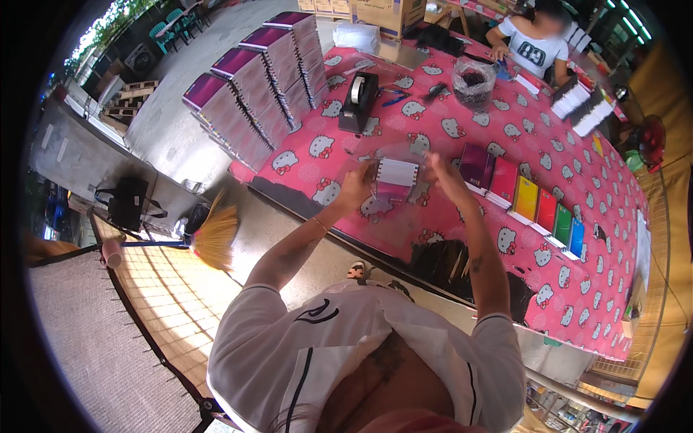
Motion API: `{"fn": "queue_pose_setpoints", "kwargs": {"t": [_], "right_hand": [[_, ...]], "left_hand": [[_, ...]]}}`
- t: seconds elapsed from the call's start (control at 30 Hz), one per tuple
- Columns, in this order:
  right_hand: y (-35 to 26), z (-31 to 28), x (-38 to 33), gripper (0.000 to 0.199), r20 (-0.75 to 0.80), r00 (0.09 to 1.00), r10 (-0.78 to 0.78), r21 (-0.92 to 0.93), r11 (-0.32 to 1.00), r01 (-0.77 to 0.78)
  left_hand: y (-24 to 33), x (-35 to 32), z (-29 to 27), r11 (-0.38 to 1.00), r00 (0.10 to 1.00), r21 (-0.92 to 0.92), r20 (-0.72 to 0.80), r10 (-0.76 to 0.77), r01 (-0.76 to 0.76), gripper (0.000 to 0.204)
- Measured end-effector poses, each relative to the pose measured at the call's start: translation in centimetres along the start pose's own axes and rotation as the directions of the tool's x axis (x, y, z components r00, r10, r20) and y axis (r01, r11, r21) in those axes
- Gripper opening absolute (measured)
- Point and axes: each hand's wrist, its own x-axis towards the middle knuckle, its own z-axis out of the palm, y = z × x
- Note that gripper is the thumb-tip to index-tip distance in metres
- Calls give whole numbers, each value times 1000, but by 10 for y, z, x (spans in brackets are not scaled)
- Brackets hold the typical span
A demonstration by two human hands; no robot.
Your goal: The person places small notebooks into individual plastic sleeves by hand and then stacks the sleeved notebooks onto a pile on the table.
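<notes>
Left hand and right hand each grip a clear bag around 1 white spiral notebook above the pink tablecloth.

Table cover: pink printed cloth with a repeated white cartoon cat pattern.
Far left of table: four tall stacks of purple-topped spiral notebooks in a row.
Middle of table: black tape dispenser, standing upright.
Far side: clear plastic bag of small dark items.
Right side: overlapping row of coloured notebooks, purple, red, yellow, green, blue.
Far end: seated person in a white shirt.
Beside table, on the floor: straw broom.
Left edge: black bag.
</notes>
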Motion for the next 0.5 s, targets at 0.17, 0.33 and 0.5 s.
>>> {"fn": "queue_pose_setpoints", "kwargs": {"t": [0.17,0.33,0.5], "right_hand": [[-61,24,-49,32,106,718,-687,-712,452,538],[-90,52,-56,25,-34,653,-757,-711,477,516],[-76,71,-54,30,-168,708,-686,-761,546,349]], "left_hand": [[-68,100,-39,997,975,-47,-210,-72,64,29],[-150,185,-88,938,931,25,112,-347,347,28],[-113,146,-15,629,814,-660,-45,-579,411,22]]}}
